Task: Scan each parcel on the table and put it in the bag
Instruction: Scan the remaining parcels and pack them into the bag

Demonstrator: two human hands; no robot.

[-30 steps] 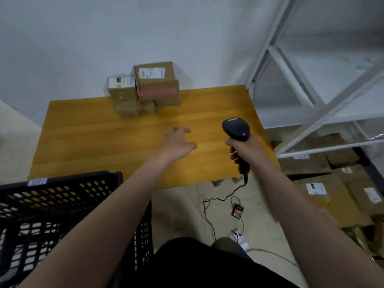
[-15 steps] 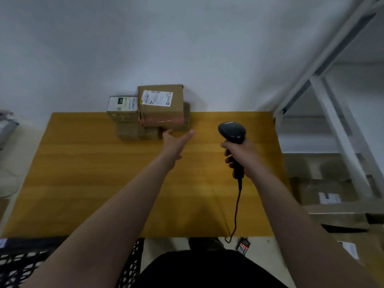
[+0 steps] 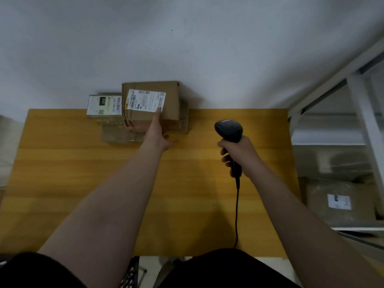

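Note:
Several cardboard parcels are stacked at the far edge of the wooden table [image 3: 83, 183], against the wall. The largest parcel [image 3: 172, 96] lies on top and carries a white label. To its left sits a smaller parcel [image 3: 104, 104] with a green-and-white label, and flatter boxes [image 3: 118, 136] lie beneath. My left hand [image 3: 154, 132] rests against the front of the largest parcel, forefinger on the label's corner, thumb spread away to the right. My right hand [image 3: 239, 150] grips a black barcode scanner [image 3: 228, 129] above the table, right of the stack. No bag is in view.
The scanner's cable [image 3: 236, 215] hangs over the table's near edge. A white metal rack [image 3: 357, 96] stands to the right, with a labelled parcel [image 3: 340, 202] low beside it. A bit of a black crate [image 3: 133, 275] shows at the bottom edge.
My left hand has reached forward from mid-table to the largest parcel and now touches it. The view has moved closer to the table; the scanner has stayed in my right hand.

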